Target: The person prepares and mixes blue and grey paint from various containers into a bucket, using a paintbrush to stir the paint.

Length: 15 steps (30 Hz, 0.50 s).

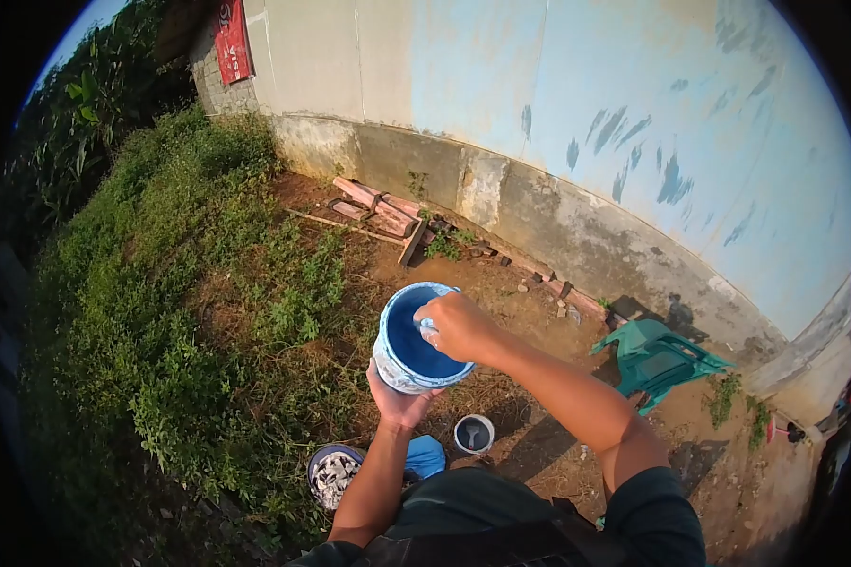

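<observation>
My left hand [399, 402] supports a white paint bucket [399, 371] from below, its palm and fingers against the base and lower side. The bucket is tilted towards me, its rim streaked with blue and its inside dark blue [410, 345]. Over the rim reaches my right hand [459, 327], fingers closed on something pale blue and white [428, 326]. Only a small end of that thing shows, so its kind is hidden. Below, on the ground, stands a smaller white pail [488, 422] with dark contents and a brush-like tool [473, 433] inside.
A green plastic chair [657, 359] lies tipped over at the right. Reddish timber pieces [378, 210] lie along the wall [577, 203], which has blue paint dabs. Weeds [180, 312] cover the left. Near my feet are a tub of pale scraps [335, 475] and a blue object [425, 456].
</observation>
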Each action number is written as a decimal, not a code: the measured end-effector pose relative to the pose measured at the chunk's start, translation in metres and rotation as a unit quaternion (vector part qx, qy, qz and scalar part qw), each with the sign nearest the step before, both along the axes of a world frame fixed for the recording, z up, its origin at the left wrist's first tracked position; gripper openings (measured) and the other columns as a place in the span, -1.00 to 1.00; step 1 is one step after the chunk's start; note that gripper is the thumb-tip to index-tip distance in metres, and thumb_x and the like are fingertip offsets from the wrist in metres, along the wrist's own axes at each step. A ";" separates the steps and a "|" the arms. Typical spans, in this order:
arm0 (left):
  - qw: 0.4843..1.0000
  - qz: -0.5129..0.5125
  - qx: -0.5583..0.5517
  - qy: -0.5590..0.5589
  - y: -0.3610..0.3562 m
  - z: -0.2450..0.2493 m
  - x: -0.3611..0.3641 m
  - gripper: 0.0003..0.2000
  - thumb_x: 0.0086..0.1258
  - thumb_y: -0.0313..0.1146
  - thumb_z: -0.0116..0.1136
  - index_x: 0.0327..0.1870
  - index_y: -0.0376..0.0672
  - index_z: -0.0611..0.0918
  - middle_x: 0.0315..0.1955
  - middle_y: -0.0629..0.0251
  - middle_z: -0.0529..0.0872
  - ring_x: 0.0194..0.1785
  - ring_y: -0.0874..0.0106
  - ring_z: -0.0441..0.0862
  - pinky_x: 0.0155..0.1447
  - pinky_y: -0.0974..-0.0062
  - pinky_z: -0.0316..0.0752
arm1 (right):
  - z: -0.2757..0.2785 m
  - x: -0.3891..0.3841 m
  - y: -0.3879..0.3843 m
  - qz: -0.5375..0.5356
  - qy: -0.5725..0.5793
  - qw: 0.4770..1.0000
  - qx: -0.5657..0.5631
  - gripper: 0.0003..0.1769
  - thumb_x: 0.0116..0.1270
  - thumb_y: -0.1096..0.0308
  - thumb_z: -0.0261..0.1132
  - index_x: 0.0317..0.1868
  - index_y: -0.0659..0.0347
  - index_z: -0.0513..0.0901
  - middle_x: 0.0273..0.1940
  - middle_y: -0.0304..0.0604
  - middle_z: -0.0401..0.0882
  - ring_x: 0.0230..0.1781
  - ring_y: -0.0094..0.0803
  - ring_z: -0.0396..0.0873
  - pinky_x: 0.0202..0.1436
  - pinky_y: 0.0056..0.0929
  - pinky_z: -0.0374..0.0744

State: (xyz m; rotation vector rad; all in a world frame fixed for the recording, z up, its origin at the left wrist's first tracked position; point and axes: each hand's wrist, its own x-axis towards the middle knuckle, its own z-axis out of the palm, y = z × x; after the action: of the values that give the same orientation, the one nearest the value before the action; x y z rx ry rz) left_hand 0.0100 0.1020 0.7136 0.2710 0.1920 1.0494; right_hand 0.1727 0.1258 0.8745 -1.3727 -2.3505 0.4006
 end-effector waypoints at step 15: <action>0.998 0.043 -0.050 -0.017 -0.001 0.025 0.001 -0.23 0.47 0.39 -0.31 0.50 0.02 0.39 0.41 0.16 0.50 0.34 0.02 0.54 0.26 -0.26 0.53 | 0.033 0.017 0.003 0.104 0.007 0.988 -0.113 -0.65 0.23 0.27 0.52 -0.04 0.30 0.79 -0.25 0.19 0.75 -0.22 0.03 0.74 -0.07 -0.13 0.64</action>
State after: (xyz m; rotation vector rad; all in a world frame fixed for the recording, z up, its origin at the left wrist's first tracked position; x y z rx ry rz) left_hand 0.0114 0.1009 0.7381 0.1548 0.2272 1.1247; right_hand 0.1901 0.1290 0.9080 -1.2146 -2.5067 0.7560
